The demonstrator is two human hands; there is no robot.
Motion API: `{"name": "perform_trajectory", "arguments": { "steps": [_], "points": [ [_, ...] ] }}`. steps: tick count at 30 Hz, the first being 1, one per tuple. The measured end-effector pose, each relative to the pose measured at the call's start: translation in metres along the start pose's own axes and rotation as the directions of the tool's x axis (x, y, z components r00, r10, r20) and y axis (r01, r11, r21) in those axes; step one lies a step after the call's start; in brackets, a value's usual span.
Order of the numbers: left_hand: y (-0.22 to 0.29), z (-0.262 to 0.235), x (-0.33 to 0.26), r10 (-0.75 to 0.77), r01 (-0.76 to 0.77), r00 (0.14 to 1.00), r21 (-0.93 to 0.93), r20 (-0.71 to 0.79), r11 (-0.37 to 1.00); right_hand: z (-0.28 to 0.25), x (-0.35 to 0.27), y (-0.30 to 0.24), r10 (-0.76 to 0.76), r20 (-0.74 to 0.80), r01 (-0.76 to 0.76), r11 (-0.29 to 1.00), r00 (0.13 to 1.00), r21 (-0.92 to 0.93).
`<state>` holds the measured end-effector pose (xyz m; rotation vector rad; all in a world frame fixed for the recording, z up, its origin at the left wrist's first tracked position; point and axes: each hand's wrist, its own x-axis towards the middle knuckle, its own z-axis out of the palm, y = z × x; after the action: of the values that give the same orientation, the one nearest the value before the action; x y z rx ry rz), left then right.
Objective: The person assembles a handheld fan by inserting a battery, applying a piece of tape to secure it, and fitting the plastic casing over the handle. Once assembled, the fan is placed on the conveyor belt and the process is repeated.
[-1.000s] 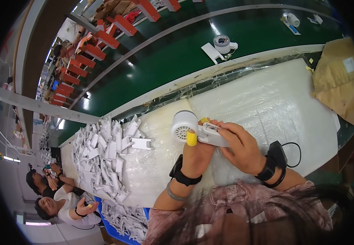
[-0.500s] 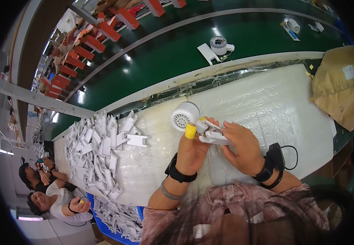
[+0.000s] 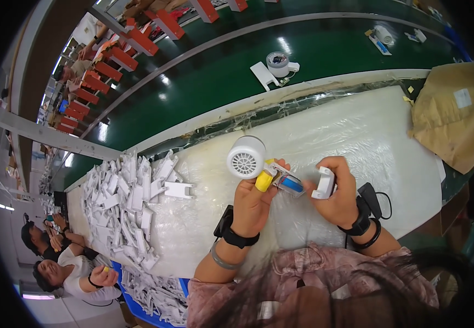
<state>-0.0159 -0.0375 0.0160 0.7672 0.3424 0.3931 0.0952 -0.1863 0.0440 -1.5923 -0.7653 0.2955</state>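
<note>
My left hand (image 3: 254, 198) grips a small white hand-held fan (image 3: 246, 157) by its neck; the round grille head points up and left. A yellow finger cot covers one fingertip. The fan's inner part with a blue cell (image 3: 290, 183) sticks out to the right of that hand. My right hand (image 3: 340, 192) holds a separate white plastic handle shell (image 3: 324, 182) a little to the right of the blue part, apart from it. Both wrists wear black straps.
A heap of white plastic shells (image 3: 129, 203) lies left on the plastic-covered table (image 3: 357, 131). A green conveyor belt (image 3: 220, 71) runs behind, carrying another fan (image 3: 278, 63). Brown cardboard (image 3: 449, 115) lies at the right. Two people sit at lower left.
My hands have drawn apart: the white shell now sits in my right hand, off the fan, and the blue inner part shows. The fan head stays in my left hand.
</note>
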Motion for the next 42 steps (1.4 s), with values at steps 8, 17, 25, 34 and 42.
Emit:
{"name": "perform_trajectory", "arguments": {
  "steps": [8, 17, 25, 34, 42],
  "points": [
    [-0.005, 0.001, -0.005, 0.057, -0.043, 0.993, 0.123, -0.107, 0.991, 0.009, -0.001, 0.018, -0.374, 0.334, 0.393, 0.92, 0.865, 0.012],
    [-0.004, 0.0, -0.005, 0.175, -0.127, 0.979, 0.353, -0.107, 0.927, 0.011, -0.001, 0.014, -0.365, 0.311, 0.368, 0.928, 0.877, 0.052],
    [-0.004, 0.0, -0.004, 0.106, -0.066, 0.987, 0.289, -0.125, 0.955, 0.009, -0.001, 0.006, -0.453, 0.405, 0.574, 0.778, 0.794, -0.254],
    [-0.001, 0.008, -0.001, 0.046, -0.032, 0.995, 0.155, -0.087, 0.987, 0.008, -0.007, 0.005, -0.366, 0.299, 0.434, 0.877, 0.881, -0.205],
    [-0.004, 0.01, -0.003, -0.074, 0.066, 0.997, 0.224, 0.031, 0.972, -0.003, 0.006, 0.015, 0.111, 0.108, -0.142, 0.928, 0.988, 0.345]
  ]
}}
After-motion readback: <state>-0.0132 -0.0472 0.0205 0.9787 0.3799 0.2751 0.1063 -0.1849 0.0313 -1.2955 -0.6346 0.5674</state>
